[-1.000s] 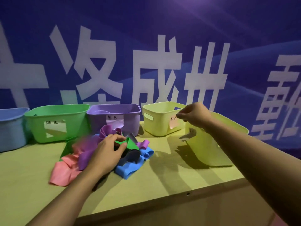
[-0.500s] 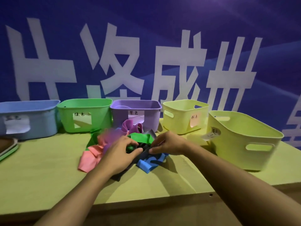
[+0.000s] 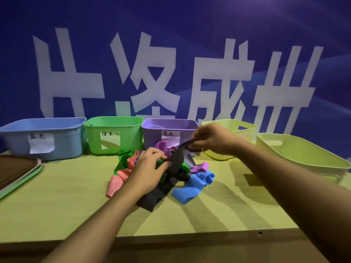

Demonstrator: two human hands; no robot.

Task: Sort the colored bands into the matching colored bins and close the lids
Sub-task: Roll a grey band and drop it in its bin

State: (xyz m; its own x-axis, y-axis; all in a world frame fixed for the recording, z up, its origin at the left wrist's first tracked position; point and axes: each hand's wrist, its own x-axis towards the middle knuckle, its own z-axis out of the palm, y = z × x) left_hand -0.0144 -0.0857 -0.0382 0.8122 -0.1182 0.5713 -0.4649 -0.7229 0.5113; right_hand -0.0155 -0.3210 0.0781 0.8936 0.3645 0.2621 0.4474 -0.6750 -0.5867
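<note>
We see a tangled pile of colored bands lying in the middle of the yellow-green tabletop, just in front of the row of bins. Our right hand is raised above the far side of the pile, its fingers pinched on one end of a dark gray band that stretches down into the heap. Our left hand rests on top of the pile, its fingers curled over the bands and touching the lower part of that same gray band. Pink, green, purple and blue bands spread out around both hands. Along the far edge stand 5 open bins: a blue bin at the left, then a green bin, a purple bin, a pale yellow bin partly hidden behind our right hand, and a larger yellow-green bin at the right. A stack of lids lies at the left edge.
</note>
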